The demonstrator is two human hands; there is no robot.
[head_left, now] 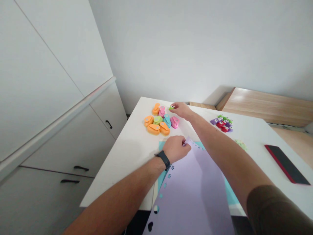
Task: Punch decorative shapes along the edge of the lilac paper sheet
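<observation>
My left hand [175,148], with a dark watch on its wrist, pinches the top left corner of a lilac paper sheet [198,189]. Small shapes such as a flower, stars and a heart are cut out along the sheet's left edge, and small holes run along its top edge. My right hand [180,110] reaches to the far side of the table, its fingers closed around a small green craft punch [171,107]. Just left of it is a cluster of larger craft punches [157,120] in orange, pink, green and blue. Turquoise paper [161,178] shows beneath the lilac sheet.
Small purple, red and green punches [222,123] lie grouped at the right on the white table [122,156]. Pale green paper bits [241,144] and a black board with a red edge [286,164] lie nearer. A wooden shelf [269,104] stands behind; white cabinets [58,137] line the left.
</observation>
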